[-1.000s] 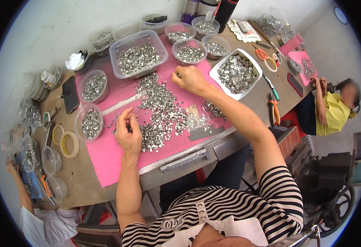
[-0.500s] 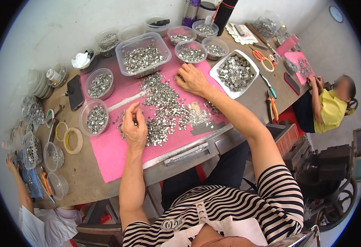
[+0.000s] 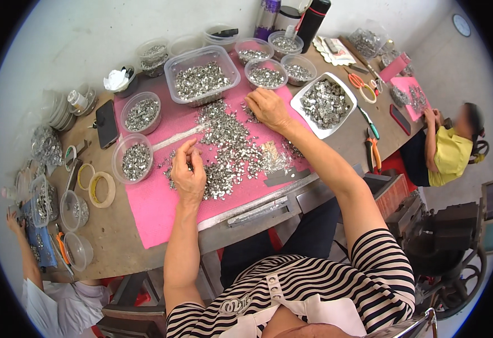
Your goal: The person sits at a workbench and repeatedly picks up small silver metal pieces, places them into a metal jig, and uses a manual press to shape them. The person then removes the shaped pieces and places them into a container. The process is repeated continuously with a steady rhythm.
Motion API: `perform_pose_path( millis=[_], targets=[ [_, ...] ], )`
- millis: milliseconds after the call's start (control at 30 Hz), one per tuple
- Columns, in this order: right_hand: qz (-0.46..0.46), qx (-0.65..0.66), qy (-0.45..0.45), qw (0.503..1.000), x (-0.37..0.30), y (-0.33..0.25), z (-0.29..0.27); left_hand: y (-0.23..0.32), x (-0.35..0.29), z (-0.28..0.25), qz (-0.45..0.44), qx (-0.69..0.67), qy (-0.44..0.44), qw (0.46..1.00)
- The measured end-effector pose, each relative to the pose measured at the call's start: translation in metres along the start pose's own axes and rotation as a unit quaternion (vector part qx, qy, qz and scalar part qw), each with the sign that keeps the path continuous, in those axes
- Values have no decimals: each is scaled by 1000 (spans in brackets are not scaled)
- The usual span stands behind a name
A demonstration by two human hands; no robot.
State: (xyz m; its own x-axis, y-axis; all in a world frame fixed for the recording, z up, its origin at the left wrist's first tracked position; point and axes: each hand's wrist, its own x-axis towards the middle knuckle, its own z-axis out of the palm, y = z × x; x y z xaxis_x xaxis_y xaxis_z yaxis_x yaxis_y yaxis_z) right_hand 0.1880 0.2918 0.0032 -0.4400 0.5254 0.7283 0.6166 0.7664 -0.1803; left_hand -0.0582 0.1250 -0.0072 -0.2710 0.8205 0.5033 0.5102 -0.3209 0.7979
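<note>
- Head view: a low heap of small, shiny silver metal pieces (image 3: 232,155) lies spread across a pink, textured rectangular mat (image 3: 145,222) on a brown worktable (image 3: 111,242).
- Left hand (image 3: 190,176): at the heap's left edge, palm turned inward, fingers curled, thumb near the forefinger; whether a piece is pinched between them cannot be told.
- Right hand (image 3: 268,108): knuckles up and fingers bent downward, beside the heap's upper right; the fingertips are hidden, so whether they grasp anything cannot be told.
- Beyond the heap: a clear plastic rectangular tub (image 3: 237,77), partly filled with similar pieces.
- To the right: a white, rounded-square dish (image 3: 322,134), also holding metal pieces, and black-and-orange-handled pliers (image 3: 376,153) below it.
- To the left: a round, clear plastic tub (image 3: 115,163) of pieces, near the left hand.
- Near edge of the mat: a flat, dark grey strip (image 3: 283,178).
- Far right: a person in a yellow shirt (image 3: 450,156).
</note>
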Motion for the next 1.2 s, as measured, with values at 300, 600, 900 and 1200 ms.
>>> perform_pose_path(
  millis=[300,600,900,1200],
  targets=[
    [-46,16,-89,995,-16,-2,-1,0,-1,0,-12,2,-2,1000],
    [205,63,187,959,-28,4,-108,-10,-3,-1,-8,-24,-11,1000],
    [560,107,528,629,-263,112,-331,-7,0,1,8,2,-25,1000],
    [649,247,485,531,-324,127,-314,-6,-2,2,19,-3,-17,1000]
  ],
)
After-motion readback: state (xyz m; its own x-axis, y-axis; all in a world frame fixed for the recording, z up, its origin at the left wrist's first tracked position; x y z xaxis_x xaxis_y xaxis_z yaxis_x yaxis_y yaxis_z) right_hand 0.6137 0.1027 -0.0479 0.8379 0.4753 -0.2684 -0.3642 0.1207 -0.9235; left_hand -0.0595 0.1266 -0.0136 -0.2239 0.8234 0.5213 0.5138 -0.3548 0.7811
